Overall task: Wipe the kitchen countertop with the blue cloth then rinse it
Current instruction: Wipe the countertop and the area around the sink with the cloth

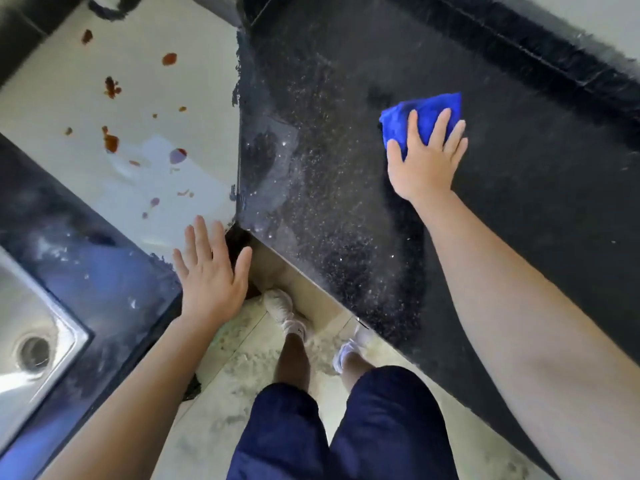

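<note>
The blue cloth (424, 114) lies bunched on the black speckled countertop (346, 168) at the upper right. My right hand (424, 161) presses flat on it with fingers spread and straight. My left hand (209, 275) is open with fingers spread, over the inner corner where the two counter runs meet, holding nothing. A white counter section (104, 98) at the upper left carries several reddish-brown stains (110, 142).
A steel sink (34, 327) with its drain sits at the lower left, set in a dark counter run (104, 271). A black backsplash strip (519, 43) runs along the counter's far edge. My legs and white shoes (287, 317) stand on the pale floor below.
</note>
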### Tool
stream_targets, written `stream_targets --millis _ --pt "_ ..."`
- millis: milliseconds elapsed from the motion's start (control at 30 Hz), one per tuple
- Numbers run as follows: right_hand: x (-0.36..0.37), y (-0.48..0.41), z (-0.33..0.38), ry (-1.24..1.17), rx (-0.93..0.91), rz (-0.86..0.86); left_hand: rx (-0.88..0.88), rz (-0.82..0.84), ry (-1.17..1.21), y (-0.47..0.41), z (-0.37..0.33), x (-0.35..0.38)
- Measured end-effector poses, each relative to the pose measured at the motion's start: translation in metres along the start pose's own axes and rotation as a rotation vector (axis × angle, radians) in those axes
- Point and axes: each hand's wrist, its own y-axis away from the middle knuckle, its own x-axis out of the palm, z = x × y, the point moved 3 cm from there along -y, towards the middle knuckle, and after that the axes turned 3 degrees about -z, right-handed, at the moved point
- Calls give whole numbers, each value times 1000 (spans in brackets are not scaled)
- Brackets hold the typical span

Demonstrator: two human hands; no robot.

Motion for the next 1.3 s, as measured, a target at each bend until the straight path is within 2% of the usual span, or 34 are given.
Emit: stream_targets --millis 100,200,300,367,433,533,633,800,900,1000,1133,1300 --pt "26 58 39 -33 -204 -42 -31 20 -49 18 17 1" --pt "43 130 49 -31 -478 13 -19 55 -130 26 27 6" --pt "49 188 18 48 -700 103 -33 49 -123 25 30 8" --pt "44 212 -14 102 -757 135 -40 32 -89 20 27 9" --pt "40 226 -31 122 -754 160 -32 13 -64 17 26 11" --pt "42 226 -20 117 -692 177 -36 -16 -23 15 27 16" --pt "47 204 26 106 -698 167 -4 -3 -42 16 31 19" --pt "55 134 125 124 -821 145 5 27 -59 14 36 15" --pt "48 97 137 180 -859 141 25 -28 -52 11 33 7" --pt "34 70 105 153 -742 101 11 -82 -31 2 36 3" --pt "9 -2 73 184 -535 73 51 -35 -51 -24 40 13" --pt "5 -78 132 175 -285 75 79 -2 -31 -25 39 16"
